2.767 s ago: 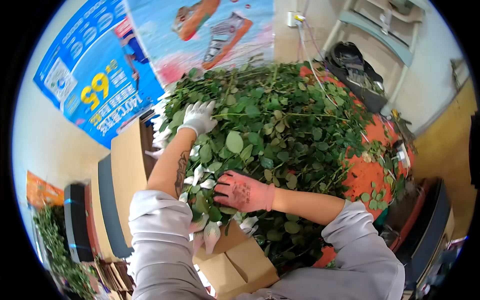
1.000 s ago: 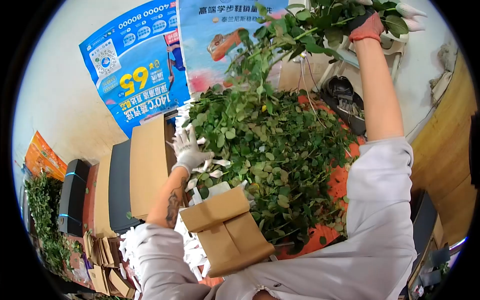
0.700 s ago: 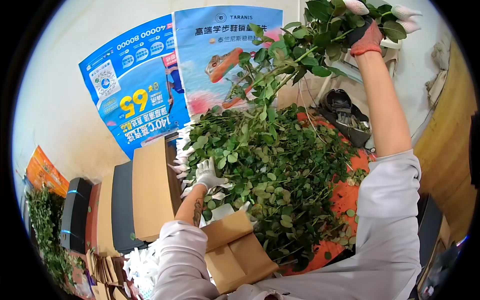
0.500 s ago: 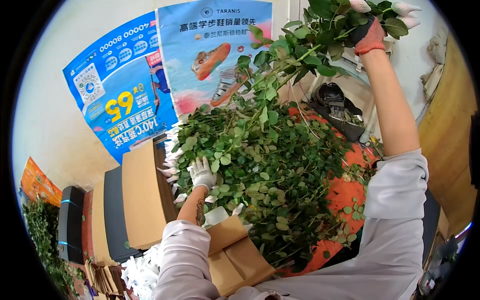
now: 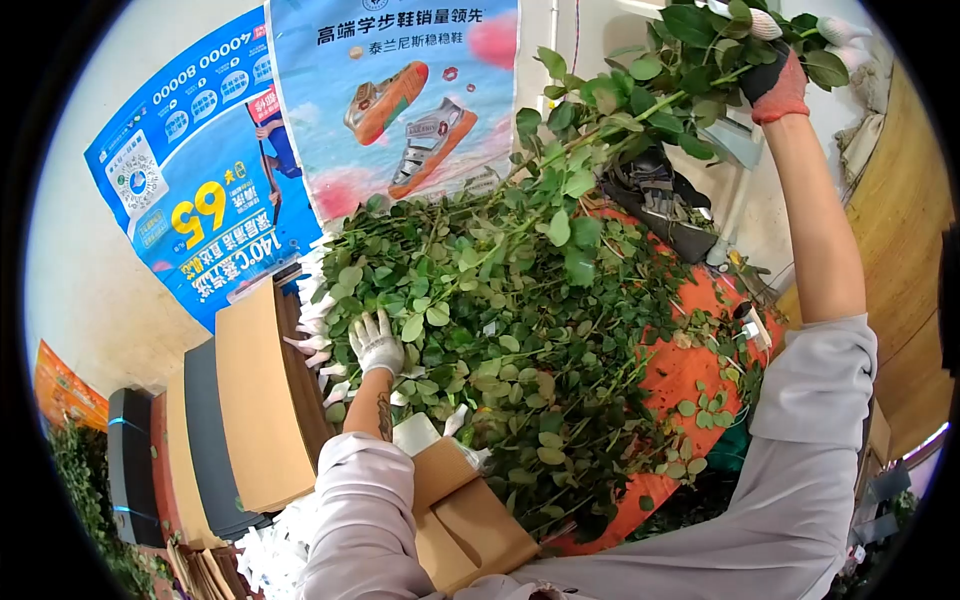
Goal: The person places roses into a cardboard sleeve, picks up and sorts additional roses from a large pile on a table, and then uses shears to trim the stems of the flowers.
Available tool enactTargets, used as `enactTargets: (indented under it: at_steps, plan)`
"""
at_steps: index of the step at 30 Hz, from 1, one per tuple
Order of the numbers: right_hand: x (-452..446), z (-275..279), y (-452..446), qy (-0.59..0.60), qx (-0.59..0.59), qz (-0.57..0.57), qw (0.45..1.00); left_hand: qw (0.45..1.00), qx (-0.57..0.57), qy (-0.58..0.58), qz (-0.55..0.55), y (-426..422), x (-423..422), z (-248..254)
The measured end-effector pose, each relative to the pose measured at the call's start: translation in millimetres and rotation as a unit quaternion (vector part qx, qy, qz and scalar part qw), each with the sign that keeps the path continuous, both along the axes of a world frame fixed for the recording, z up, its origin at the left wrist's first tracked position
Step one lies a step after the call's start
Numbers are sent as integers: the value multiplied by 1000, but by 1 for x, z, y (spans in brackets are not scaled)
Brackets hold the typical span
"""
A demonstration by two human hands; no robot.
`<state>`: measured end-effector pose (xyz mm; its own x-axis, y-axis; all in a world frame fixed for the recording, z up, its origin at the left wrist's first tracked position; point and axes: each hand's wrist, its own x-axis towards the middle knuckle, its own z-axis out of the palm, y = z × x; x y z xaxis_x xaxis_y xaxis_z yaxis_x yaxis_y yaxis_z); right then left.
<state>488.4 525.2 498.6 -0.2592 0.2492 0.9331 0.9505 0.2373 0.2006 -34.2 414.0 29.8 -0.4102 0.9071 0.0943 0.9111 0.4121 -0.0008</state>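
Note:
My right hand (image 5: 776,82), in a red and black glove, is raised at the upper right and closed around leafy rose stems (image 5: 650,110). White-sleeved flower heads (image 5: 843,32) stick out beyond this hand, and the stems slant down to the left. My left hand (image 5: 377,345), in a pale glove, rests with fingers spread on the left part of a big heap of leafy stems (image 5: 520,320). White-wrapped heads (image 5: 312,325) line the heap's left edge beside that hand.
Left of the heap stand brown cardboard sheets (image 5: 262,400) and dark sheets (image 5: 215,440). A folded brown carton (image 5: 470,530) lies in front. Orange sheeting (image 5: 690,350) shows under the leaves. Posters (image 5: 400,100) hang on the wall; dark shoes (image 5: 655,190) lie behind the heap.
The view has shifted slightly, so posters and heap sit further left. My right hand still holds the stems up at the upper right. My left hand stays on the heap.

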Motion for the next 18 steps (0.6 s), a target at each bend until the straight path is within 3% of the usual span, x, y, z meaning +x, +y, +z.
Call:
enactTargets:
  at_steps: [2,4,5,6,8,11,13,15,16,18]
  plan:
    - [17,4,7,-24,71,-53,996,1000,15,-11,3,2,-2,-6]
    - [55,21,12,26,9,-94,995,1000,-2,-23,15,3,-3,-10]
    - [80,30,16,-83,141,-87,983,999,-5,-29,21,4,-4,-14]
    - [89,40,0,-71,54,-173,981,999,-6,-31,20,5,-4,-16]
    - [133,66,-10,13,80,-241,967,998,-39,-35,31,8,-1,-15]
    - [126,72,-61,18,102,-259,960,988,-98,-106,49,19,9,3]
    - [94,54,-82,9,96,-148,984,967,-194,-161,32,15,15,42]
    - [35,4,-109,0,20,54,998,976,-174,-130,-31,9,6,56]
    - [-1,-30,-128,3,-51,165,985,976,-155,-131,-77,0,-3,69]
    - [-70,-99,-176,15,-225,353,908,957,-94,-224,-159,-26,-25,95]
